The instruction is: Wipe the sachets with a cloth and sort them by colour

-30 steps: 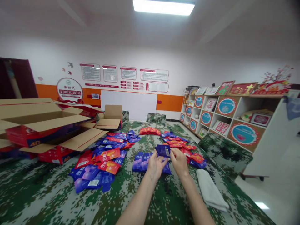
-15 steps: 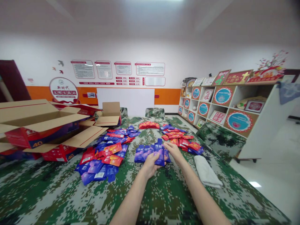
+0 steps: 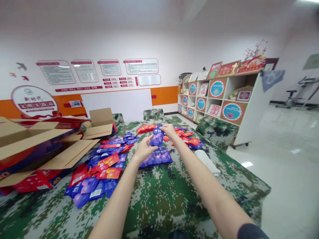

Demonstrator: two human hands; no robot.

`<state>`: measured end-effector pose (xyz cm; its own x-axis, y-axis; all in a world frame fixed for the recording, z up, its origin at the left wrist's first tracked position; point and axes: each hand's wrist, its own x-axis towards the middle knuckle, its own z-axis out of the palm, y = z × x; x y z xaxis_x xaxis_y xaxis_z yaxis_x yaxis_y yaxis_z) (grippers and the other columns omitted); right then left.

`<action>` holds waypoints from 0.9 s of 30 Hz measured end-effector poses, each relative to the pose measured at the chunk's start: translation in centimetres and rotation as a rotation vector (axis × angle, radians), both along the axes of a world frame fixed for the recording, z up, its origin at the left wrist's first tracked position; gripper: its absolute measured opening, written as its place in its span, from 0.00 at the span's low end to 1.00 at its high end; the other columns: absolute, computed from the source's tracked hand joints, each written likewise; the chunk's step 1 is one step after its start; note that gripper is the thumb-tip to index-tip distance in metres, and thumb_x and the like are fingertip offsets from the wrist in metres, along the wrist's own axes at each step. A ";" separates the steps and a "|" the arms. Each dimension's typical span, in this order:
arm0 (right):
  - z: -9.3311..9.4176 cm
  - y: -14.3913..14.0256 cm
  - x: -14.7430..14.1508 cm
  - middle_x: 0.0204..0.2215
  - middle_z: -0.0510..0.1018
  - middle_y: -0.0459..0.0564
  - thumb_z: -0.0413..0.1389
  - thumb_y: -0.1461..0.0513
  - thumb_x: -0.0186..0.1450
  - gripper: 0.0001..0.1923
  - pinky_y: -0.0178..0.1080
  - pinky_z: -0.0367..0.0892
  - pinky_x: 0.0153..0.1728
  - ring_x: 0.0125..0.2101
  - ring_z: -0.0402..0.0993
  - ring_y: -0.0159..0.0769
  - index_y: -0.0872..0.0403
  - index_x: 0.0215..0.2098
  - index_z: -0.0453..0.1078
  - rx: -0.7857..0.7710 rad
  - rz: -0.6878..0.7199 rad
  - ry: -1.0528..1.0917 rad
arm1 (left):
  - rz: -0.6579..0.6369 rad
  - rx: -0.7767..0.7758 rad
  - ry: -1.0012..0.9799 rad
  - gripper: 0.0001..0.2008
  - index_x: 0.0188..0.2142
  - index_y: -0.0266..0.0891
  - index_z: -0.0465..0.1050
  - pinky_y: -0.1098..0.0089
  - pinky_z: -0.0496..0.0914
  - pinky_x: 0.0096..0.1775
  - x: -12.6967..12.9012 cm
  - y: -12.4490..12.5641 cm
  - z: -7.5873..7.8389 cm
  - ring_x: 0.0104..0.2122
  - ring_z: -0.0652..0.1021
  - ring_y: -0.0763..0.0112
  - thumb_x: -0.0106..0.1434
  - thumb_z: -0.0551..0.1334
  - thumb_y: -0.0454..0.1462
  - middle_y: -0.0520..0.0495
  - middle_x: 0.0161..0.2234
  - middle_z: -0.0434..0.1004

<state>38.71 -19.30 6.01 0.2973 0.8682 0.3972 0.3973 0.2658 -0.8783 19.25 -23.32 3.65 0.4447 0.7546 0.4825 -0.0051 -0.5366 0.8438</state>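
Note:
Upright above the table is a purple pouch [image 3: 157, 136] with white characters and a round fruit picture. My right hand [image 3: 169, 131] pinches it by its upper right corner. At its lower left edge is my left hand [image 3: 145, 148], thumb along the bottom and fingers partly hidden, closed around that side. Just below the hands, a row of overlapping purple pouches [image 3: 160, 156] lies on the camouflage tablecloth [image 3: 159, 189]. To the left spreads a loose heap of purple and red pouches [image 3: 99, 176]. Behind my right hand lies another mixed pile of pouches [image 3: 191, 142].
Open cardboard boxes [image 3: 62, 154] crowd the table's left side. A neat row of red pouches [image 3: 147, 128] lies at the back. A folded white cloth [image 3: 206, 162] rests right of my right forearm. Chairs with camouflage covers [image 3: 216, 131] and a shelf unit [image 3: 221, 96] stand beyond.
The view has turned right. My hands have lifted one purple pouch up and away over the row, which now lies on the cloth below. My right hand has taken its top corner.

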 end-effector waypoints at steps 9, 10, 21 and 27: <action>-8.1 0.2 -1.4 0.09 0.57 0.37 0.55 0.61 0.50 0.13 0.30 0.48 0.18 0.15 0.54 0.24 0.55 0.11 0.60 -0.256 -0.039 -0.255 | 0.200 0.249 0.421 0.31 0.52 0.44 0.66 0.62 0.60 0.52 -0.2 -1.3 -7.5 0.47 0.68 0.61 0.47 0.66 0.31 0.47 0.45 0.65; -8.7 0.3 -1.6 0.09 0.57 0.37 0.54 0.61 0.51 0.13 0.30 0.48 0.19 0.15 0.55 0.25 0.55 0.11 0.61 -0.271 -0.047 -0.284 | 0.227 0.254 0.451 0.30 0.52 0.44 0.66 0.61 0.60 0.52 -0.2 -1.4 -7.9 0.48 0.67 0.60 0.48 0.66 0.32 0.46 0.45 0.66; -11.5 0.8 -2.7 0.22 0.75 0.49 0.52 0.64 0.56 0.08 0.34 0.60 0.34 0.29 0.70 0.34 0.56 0.22 0.71 -0.293 -0.101 -0.630 | 0.319 0.270 0.631 0.22 0.47 0.46 0.70 0.53 0.54 0.52 -0.4 -1.9 -9.2 0.47 0.65 0.54 0.51 0.65 0.40 0.44 0.43 0.67; -11.5 0.5 -2.6 0.47 0.73 0.58 0.49 0.62 0.62 0.17 0.41 0.56 0.51 0.49 0.65 0.41 0.58 0.46 0.70 -0.211 -0.057 -0.753 | 0.238 0.257 0.402 0.27 0.50 0.46 0.67 0.51 0.45 0.58 -0.5 -2.7 -8.8 0.59 0.54 0.49 0.49 0.66 0.37 0.42 0.57 0.59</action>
